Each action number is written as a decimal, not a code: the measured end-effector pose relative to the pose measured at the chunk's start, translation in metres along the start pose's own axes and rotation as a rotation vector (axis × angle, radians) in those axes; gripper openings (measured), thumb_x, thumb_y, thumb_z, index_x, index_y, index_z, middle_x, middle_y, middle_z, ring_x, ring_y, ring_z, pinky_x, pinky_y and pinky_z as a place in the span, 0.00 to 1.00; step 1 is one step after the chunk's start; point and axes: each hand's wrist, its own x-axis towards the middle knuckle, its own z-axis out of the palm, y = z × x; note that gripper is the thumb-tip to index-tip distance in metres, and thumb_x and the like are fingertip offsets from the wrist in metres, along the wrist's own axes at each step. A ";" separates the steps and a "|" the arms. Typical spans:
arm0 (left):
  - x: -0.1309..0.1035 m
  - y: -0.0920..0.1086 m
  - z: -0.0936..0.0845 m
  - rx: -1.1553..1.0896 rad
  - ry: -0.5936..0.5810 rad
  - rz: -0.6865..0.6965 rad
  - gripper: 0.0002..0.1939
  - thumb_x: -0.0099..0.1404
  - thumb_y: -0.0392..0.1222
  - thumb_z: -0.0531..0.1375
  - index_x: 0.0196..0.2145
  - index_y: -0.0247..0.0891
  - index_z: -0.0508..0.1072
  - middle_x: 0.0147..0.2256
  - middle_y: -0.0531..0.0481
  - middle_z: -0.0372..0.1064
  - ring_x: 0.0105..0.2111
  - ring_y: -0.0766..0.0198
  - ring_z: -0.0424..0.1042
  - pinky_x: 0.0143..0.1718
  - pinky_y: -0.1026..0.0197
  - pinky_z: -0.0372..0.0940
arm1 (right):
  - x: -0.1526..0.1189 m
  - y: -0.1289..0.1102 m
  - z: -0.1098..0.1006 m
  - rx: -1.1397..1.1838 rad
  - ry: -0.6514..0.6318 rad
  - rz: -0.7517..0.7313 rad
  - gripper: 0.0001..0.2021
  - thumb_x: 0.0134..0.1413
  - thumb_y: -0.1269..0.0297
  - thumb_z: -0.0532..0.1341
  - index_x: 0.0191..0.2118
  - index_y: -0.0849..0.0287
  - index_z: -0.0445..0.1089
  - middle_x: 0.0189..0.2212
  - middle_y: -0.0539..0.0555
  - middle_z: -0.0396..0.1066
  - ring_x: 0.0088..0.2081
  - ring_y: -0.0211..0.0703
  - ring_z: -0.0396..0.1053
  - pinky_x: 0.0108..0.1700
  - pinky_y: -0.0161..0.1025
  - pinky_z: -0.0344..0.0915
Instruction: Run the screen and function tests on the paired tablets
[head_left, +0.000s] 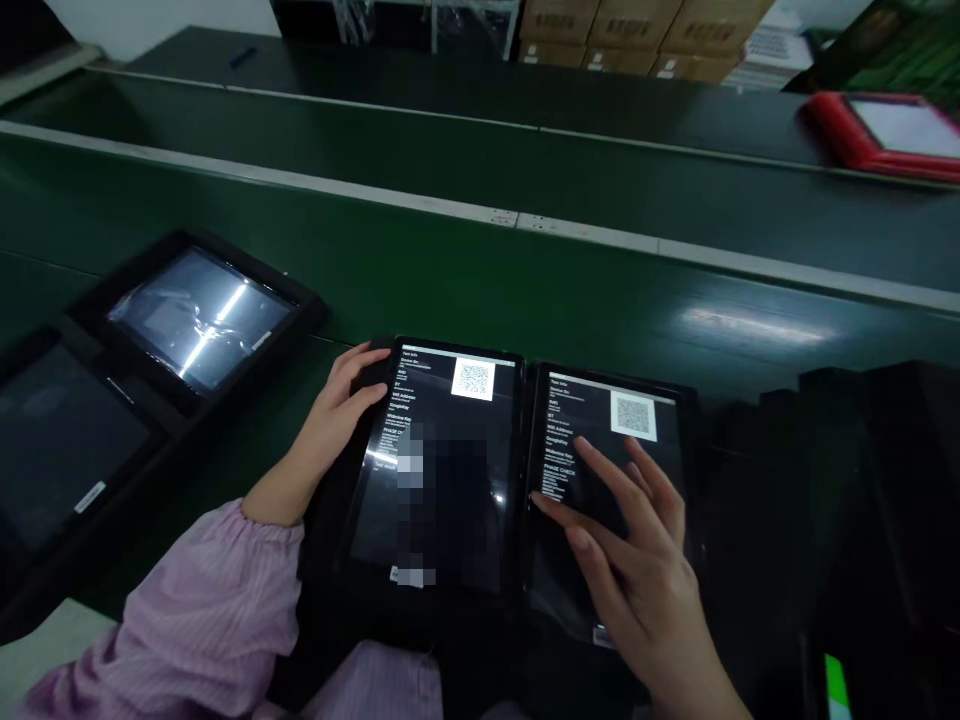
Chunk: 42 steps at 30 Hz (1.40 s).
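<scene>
Two black tablets lie side by side in front of me, their lit screens showing white test text and a QR code. At the upper left edge of the left tablet (442,510) my left hand (337,415) rests, fingers stretched out and apart with their tips touching the edge. Over the right tablet (555,570) my right hand (637,555) is spread, and its fingers hold nothing. One fingertip is at the tablet's left edge; whether the others touch the glass I cannot tell. My right hand hides the lower right of that screen.
To the left lie a tablet with a glossy, reflecting screen (202,320) and another dark tablet (67,450). Dark objects (847,480) stand at the right. Pale rails (450,207) cross the green bench. Beyond are a red tray (840,130) and cardboard boxes (630,30).
</scene>
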 end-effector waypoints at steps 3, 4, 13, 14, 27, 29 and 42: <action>0.001 -0.002 -0.001 0.009 -0.019 0.008 0.22 0.64 0.47 0.62 0.56 0.48 0.75 0.68 0.47 0.58 0.72 0.47 0.51 0.72 0.38 0.47 | 0.001 0.001 0.000 -0.028 -0.015 -0.017 0.15 0.72 0.62 0.56 0.51 0.52 0.80 0.71 0.53 0.58 0.75 0.65 0.42 0.66 0.66 0.60; 0.001 -0.003 -0.001 0.003 -0.022 0.007 0.23 0.64 0.47 0.62 0.56 0.48 0.75 0.68 0.47 0.58 0.72 0.46 0.50 0.72 0.38 0.48 | 0.001 0.001 -0.001 -0.047 0.008 -0.007 0.15 0.71 0.62 0.56 0.49 0.53 0.81 0.69 0.54 0.61 0.74 0.65 0.43 0.65 0.65 0.60; 0.001 -0.005 0.002 0.098 -0.048 0.051 0.28 0.62 0.48 0.64 0.60 0.46 0.70 0.68 0.42 0.54 0.72 0.45 0.48 0.72 0.36 0.46 | 0.001 0.006 -0.015 -0.136 0.409 0.250 0.19 0.74 0.65 0.52 0.39 0.63 0.81 0.50 0.63 0.77 0.63 0.60 0.67 0.61 0.61 0.65; 0.001 -0.005 0.003 0.142 -0.043 0.063 0.31 0.61 0.50 0.65 0.60 0.45 0.69 0.68 0.41 0.53 0.72 0.43 0.48 0.72 0.36 0.46 | 0.003 0.008 -0.015 -0.153 0.420 0.263 0.20 0.74 0.63 0.52 0.39 0.63 0.81 0.50 0.63 0.77 0.63 0.61 0.66 0.61 0.62 0.65; 0.018 -0.006 0.002 -0.060 0.025 0.051 0.21 0.63 0.49 0.64 0.54 0.47 0.75 0.67 0.45 0.57 0.70 0.46 0.55 0.71 0.37 0.50 | 0.031 0.036 0.000 -0.298 0.162 0.260 0.24 0.74 0.51 0.49 0.55 0.56 0.78 0.71 0.62 0.54 0.75 0.72 0.37 0.68 0.76 0.49; 0.025 -0.005 0.004 -0.080 0.039 0.057 0.21 0.62 0.48 0.64 0.53 0.46 0.76 0.66 0.44 0.59 0.69 0.46 0.57 0.70 0.39 0.51 | 0.031 0.035 0.001 -0.302 0.168 0.238 0.25 0.74 0.50 0.48 0.55 0.58 0.78 0.71 0.63 0.54 0.75 0.72 0.37 0.69 0.77 0.45; 0.034 -0.001 0.008 -0.028 0.039 0.031 0.26 0.57 0.51 0.66 0.53 0.43 0.75 0.66 0.41 0.60 0.67 0.45 0.60 0.70 0.41 0.53 | 0.022 0.024 -0.014 -0.243 0.419 0.331 0.24 0.73 0.53 0.51 0.46 0.63 0.81 0.60 0.66 0.71 0.69 0.67 0.57 0.64 0.66 0.60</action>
